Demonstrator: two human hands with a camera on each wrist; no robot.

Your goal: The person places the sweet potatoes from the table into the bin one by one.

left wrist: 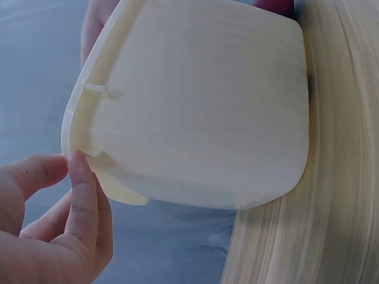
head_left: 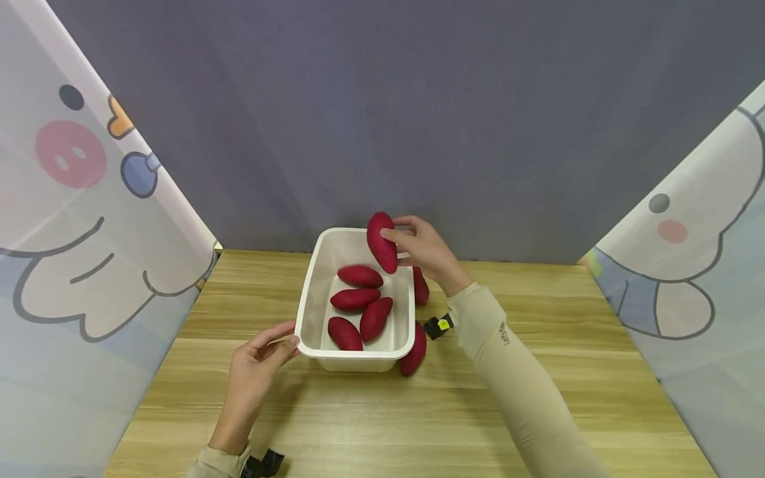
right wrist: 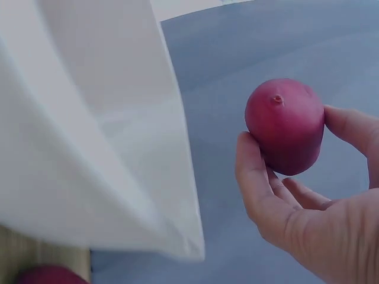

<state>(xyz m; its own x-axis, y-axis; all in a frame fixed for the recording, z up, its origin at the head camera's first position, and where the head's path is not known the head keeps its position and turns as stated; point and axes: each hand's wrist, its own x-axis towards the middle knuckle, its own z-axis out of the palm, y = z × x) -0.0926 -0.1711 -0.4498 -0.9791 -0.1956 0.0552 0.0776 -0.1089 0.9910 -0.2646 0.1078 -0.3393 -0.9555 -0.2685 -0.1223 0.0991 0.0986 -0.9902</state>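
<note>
Sweet potato point(head_left: 380, 247), one: gripped by your right hand point(head_left: 425, 249), thumb on one side, fingers on the other. It lies between those fingers, left of your palm, raised at the far right corner of the tub point(head_left: 358, 354); clear of the rim in the right wrist view. Long axis: running up the head view, top tipped slightly left. Nearer hand: the right; your left hand point(head_left: 257, 365) is well apart. Tub mouth: left of your right fingers and toward you.

Tub, one, white: on the counter point(head_left: 370, 425), its rim pinched by your left fingers at the near left corner.

Loose potatoes point(head_left: 355, 299), four: on the tub floor, right of and beyond your left fingers.

Outer potatoes, two: by the tub's right side, one point(head_left: 421, 289) just below your right hand, one point(head_left: 414, 352) nearer you; whether they touch the tub, you cannot tell.
</note>
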